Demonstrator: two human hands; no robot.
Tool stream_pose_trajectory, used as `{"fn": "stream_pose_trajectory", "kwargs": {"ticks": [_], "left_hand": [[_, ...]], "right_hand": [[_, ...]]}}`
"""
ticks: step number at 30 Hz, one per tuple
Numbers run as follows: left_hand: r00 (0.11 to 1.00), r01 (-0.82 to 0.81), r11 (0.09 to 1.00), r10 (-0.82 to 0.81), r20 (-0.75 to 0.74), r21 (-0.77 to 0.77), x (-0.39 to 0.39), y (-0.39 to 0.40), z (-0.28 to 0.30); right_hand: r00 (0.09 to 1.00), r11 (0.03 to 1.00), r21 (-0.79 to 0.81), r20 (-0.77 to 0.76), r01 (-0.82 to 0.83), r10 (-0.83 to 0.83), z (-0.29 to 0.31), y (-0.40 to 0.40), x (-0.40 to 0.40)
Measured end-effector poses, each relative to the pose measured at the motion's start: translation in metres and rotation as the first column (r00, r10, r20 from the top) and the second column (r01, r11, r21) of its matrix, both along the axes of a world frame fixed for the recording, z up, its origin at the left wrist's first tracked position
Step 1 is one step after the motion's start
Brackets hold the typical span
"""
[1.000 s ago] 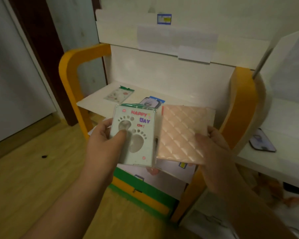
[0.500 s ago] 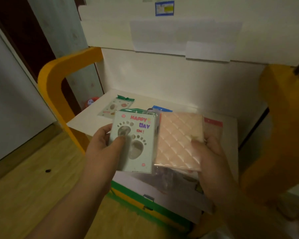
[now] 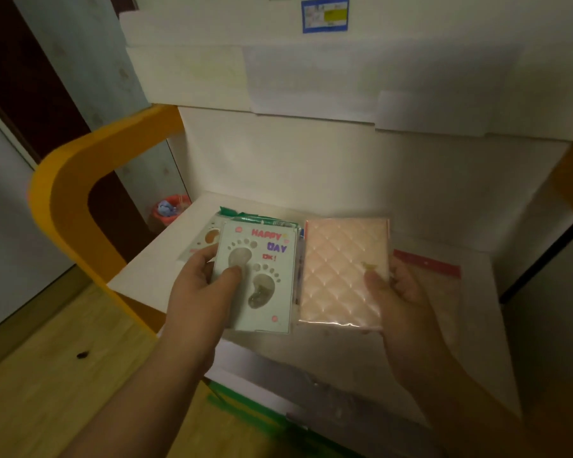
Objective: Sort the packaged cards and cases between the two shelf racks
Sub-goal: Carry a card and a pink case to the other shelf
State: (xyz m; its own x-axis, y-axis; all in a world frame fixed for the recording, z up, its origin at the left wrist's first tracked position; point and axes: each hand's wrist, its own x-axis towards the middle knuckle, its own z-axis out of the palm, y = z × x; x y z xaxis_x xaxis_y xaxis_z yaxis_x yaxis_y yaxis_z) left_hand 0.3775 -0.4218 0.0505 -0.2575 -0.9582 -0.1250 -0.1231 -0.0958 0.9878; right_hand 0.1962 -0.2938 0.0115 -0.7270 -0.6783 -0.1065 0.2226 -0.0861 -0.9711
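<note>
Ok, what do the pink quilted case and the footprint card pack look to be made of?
Pink quilted case: probably padded faux leather with a pearly sheen, judging by the puffed diamond stitching; a clear glossy film wrap shows as a shiny edge along the bottom.
Footprint card pack: looks like printed card, matte pale green, inside a clear plastic sleeve with glints near the edges; hard to confirm in this dim light.

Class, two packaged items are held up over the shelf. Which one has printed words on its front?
The green-white footprint card, held by the left hand, reads "HAPPY DAY OK!". The pink quilted case in the right hand shows no words.
</note>
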Motion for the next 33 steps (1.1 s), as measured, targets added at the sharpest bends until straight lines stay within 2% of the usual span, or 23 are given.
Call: {"fn": "stream_pose_trajectory", "kwargs": {"ticks": [4, 13, 20, 23, 33], "left_hand": [[0.998, 0.07, 0.998, -0.07, 0.009, -0.006, -0.003, -0.038, -0.005], [0.97, 0.242, 0.97, -0.242, 0.001, -0.021, -0.009, -0.123, -0.009], [0.951, 0.296, 0.952, -0.286, 0.113, -0.078, 0.009, -0.186, -0.027], [0.943, 0.301, 0.952, -0.289, 0.166, -0.055, 0.012, -0.207, -0.034], [0.842, 0.436, 0.887, -0.341, 0.418, -0.153, 0.013, -0.233, -0.067]], "right_hand": [[0.999, 0.999, 0.009, 0.022, 0.047, -0.047, -0.001, -0.022, 0.002], [0.968, 0.967, 0.069, -0.08, 0.244, -0.239, -0.002, -0.082, 0.022], [0.941, 0.939, 0.074, -0.068, 0.337, -0.332, -0.014, -0.113, 0.049], [0.936, 0.936, 0.066, -0.086, 0.347, -0.341, -0.015, -0.118, 0.06], [0.931, 0.932, 0.034, -0.081, 0.36, -0.356, -0.01, -0.122, 0.079]]}}
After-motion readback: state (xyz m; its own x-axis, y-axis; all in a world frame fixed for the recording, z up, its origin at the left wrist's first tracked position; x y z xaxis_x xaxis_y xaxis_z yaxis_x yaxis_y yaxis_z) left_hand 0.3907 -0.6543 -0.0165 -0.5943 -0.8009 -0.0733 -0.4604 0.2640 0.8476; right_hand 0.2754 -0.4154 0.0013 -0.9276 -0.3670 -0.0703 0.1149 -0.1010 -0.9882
